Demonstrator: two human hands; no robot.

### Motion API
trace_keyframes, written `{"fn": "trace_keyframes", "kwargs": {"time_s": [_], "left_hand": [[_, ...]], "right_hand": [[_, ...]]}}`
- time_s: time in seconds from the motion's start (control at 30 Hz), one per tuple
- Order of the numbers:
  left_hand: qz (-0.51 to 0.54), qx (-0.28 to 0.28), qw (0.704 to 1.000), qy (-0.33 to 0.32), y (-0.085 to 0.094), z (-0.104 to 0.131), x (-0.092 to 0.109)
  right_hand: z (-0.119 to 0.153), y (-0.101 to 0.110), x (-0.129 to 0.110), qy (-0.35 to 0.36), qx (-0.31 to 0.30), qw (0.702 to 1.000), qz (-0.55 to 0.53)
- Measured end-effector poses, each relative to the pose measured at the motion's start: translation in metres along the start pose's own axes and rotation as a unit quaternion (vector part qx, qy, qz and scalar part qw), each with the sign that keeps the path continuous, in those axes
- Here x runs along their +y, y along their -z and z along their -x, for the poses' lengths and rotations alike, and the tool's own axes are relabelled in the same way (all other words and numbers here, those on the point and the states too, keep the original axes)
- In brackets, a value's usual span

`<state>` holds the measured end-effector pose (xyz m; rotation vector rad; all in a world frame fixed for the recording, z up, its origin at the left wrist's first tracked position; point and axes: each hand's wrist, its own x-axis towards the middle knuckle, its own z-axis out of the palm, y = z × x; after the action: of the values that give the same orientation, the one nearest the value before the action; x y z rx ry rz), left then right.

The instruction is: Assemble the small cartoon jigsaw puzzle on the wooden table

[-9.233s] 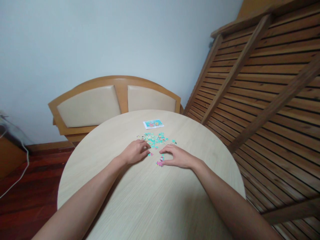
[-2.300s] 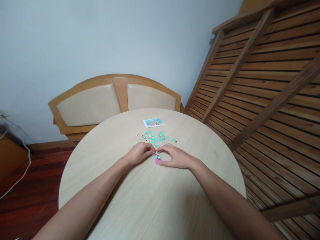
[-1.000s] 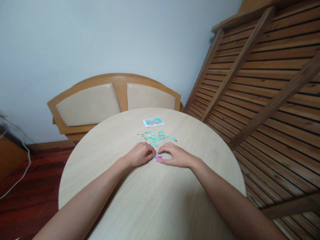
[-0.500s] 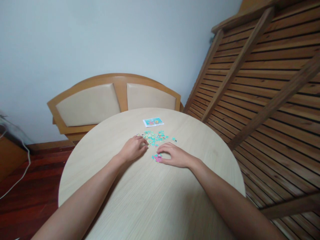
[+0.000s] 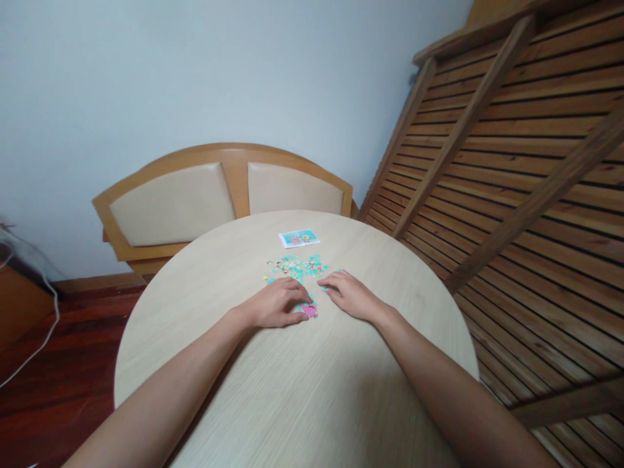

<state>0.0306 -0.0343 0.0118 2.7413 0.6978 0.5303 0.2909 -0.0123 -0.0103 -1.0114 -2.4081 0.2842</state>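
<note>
A small joined patch of pink and teal puzzle pieces (image 5: 309,310) lies on the round table, nearest to me. My left hand (image 5: 280,303) rests at its left side, thumb and fingertips around the patch's edge. My right hand (image 5: 348,294) is a little to the right and farther back, its fingers curled over a small teal and pink piece (image 5: 325,289) at the fingertips. Beyond the hands is a loose heap of teal, yellow and white pieces (image 5: 294,265). A picture card (image 5: 299,238) with cartoon figures on teal lies behind the heap.
The pale round table (image 5: 273,403) fills the lower middle. Behind it stands a headboard with cream panels (image 5: 170,205) against the wall. A slatted wooden frame (image 5: 511,195) leans on the right. A white cable (image 5: 53,305) hangs at the left.
My left hand has moved right and nearer, from the heap to the pink patch. My right hand has let go of the patch and moved right and slightly away.
</note>
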Motion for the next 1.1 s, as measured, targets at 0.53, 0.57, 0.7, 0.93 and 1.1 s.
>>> {"fn": "trace_keyframes", "kwargs": {"time_s": [0.53,0.57,0.7,0.93,1.1], "left_hand": [[-0.008,0.015,0.999,0.027,-0.002,-0.004,0.002],[-0.011,0.016,0.999,0.029,-0.002,-0.003,0.001],[-0.032,0.013,0.999,0.039,-0.001,-0.002,-0.001],[-0.053,0.008,0.997,0.055,-0.001,-0.002,-0.004],[-0.021,0.051,0.992,0.111,-0.004,-0.004,-0.002]], "right_hand": [[0.002,0.006,0.002,-0.072,0.006,0.997,-0.006],[0.003,0.007,0.002,-0.071,0.006,0.997,-0.008],[0.003,0.012,0.003,-0.055,-0.017,0.998,-0.019],[0.004,0.015,0.003,-0.086,-0.018,0.994,-0.067],[-0.003,0.002,-0.008,-0.140,0.014,0.962,-0.235]]}}
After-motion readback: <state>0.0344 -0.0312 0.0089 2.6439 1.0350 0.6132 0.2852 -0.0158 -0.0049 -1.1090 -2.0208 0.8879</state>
